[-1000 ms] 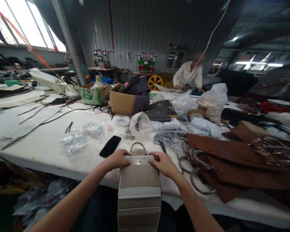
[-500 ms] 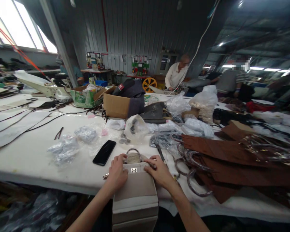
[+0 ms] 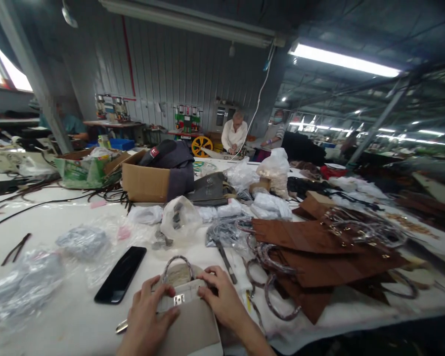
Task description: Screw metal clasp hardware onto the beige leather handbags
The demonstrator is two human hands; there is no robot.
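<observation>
A beige handbag is at the near edge of the white-covered table, its lower part running out of view; whether its base rests on the tabletop or on the person's lap, I cannot tell. The left hand grips the handbag's upper left side, thumb laid across the front and fingers curled over the top edge. The right hand pinches the upper right corner between a thumb on the front and fingers bent behind. Between the two thumbs sits a silver clasp plate, and behind the handbag's top edge stands its arched handle. A small metal piece sticks out beside the left hand, left of the handbag; what it belongs to is unclear. Beyond the handbag and to its left lies a black smartphone, with crumpled clear plastic farther left. A dark, narrow tool lies just beyond the handbag on its right, and farther right is a stack of brown bag panels with wrapped loop handles. Well beyond the handbag stand a cardboard box stuffed with dark cloth and, left of that, a green carton. Farthest from the handbag, a co-worker in a white shirt bends over work near a yellow wheel.
</observation>
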